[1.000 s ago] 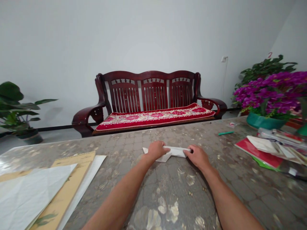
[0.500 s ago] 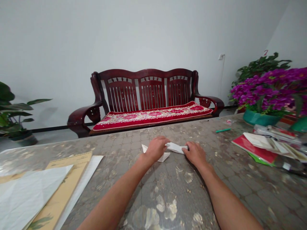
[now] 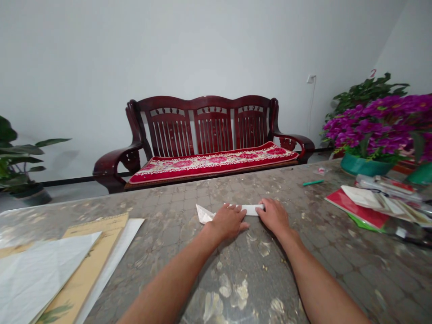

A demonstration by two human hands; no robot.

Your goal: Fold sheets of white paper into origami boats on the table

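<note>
A strip of folded white paper (image 3: 250, 210) lies on the patterned table between my two hands. My left hand (image 3: 230, 220) rests palm down across it, fingers stretched out and pressing on the paper. Beyond the left wrist a pointed, folded end (image 3: 204, 213) of white paper sticks out; my hand hides how it joins the strip. At the strip's other end my right hand (image 3: 274, 215) pinches the paper between thumb and fingers.
To the left lie a white sheet (image 3: 43, 261) and a yellowish booklet (image 3: 104, 238). A green pen (image 3: 312, 183), a red booklet (image 3: 354, 209) and a teal pot (image 3: 366, 164) of purple flowers are on the right. Behind the table (image 3: 162, 252) stands a wooden bench (image 3: 207, 103).
My left hand has shifted right and nearer to me, flattening from a curled grip onto the paper. The strip now lies straighter. My right hand keeps hold of its end.
</note>
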